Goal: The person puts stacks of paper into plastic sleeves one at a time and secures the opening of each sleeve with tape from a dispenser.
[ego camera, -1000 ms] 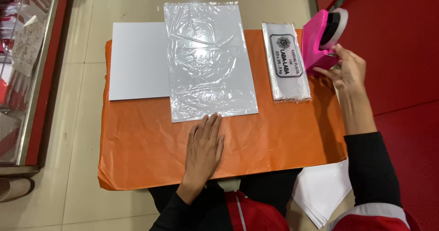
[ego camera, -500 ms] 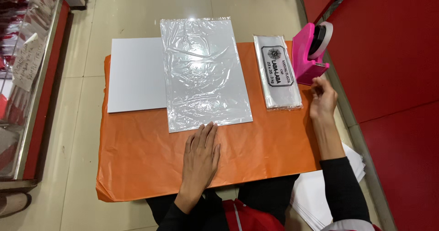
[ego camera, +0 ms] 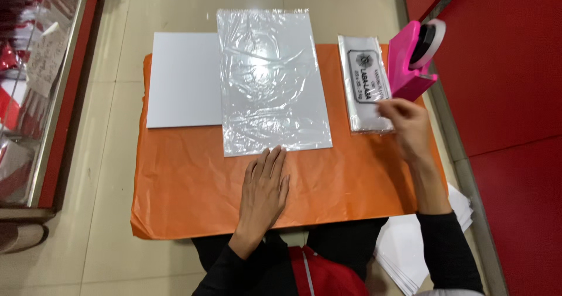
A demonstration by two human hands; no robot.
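Note:
My left hand (ego camera: 263, 193) lies flat, palm down, on the orange paper (ego camera: 187, 185), its fingertips touching the near edge of a clear plastic sleeve (ego camera: 270, 79) that covers a white sheet. My right hand (ego camera: 407, 126) hovers just in front of the pink tape dispenser (ego camera: 413, 62). Its thumb and fingers are pinched on what looks like a small clear piece of tape, over the near end of a flat pack of plastic bags (ego camera: 366, 82). A second white sheet (ego camera: 184, 79) lies bare to the left of the sleeve.
The orange paper covers a low surface over a tiled floor (ego camera: 111, 155). A red wall (ego camera: 503, 97) runs along the right. A stack of white sheets (ego camera: 410, 249) lies by my right elbow, and a glass-topped red shelf (ego camera: 41, 97) stands at the left.
My right hand has pulled back from the tape dispenser toward me and now sits over the near end of the bag pack. My left hand has stayed flat on the paper.

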